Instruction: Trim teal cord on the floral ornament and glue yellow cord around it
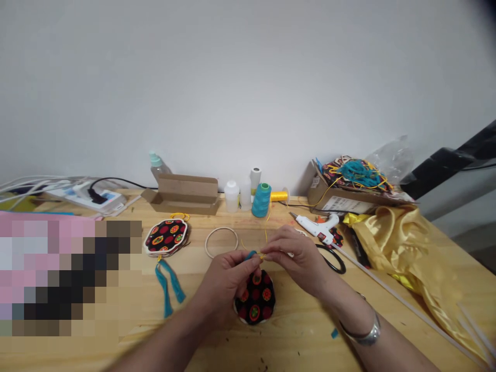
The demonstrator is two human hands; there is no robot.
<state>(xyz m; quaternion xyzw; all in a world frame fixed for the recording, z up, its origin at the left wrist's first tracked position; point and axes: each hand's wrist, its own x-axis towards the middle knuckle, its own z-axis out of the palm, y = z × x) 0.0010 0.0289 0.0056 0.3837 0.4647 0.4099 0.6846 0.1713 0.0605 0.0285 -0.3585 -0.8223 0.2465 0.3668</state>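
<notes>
Yellow cord (266, 233) pinched before a teal spool (261, 200)

In front of the spool, the left hand (228, 274) pinches a teal strip (251, 254); the right hand (296, 253) grips the cord between closed fingertips. A patterned disc (256, 302) sits below them, nearer than the spool. A glue gun (318, 227) lies right of the spool.

Scalloped ornament (254, 309), black with red flowers, pale-edged, showed just below the left hand (229, 274), which pinched blue yarn (251, 254), yellow cord (262, 255) ran to the right hand's (298, 254) fingertips
</notes>
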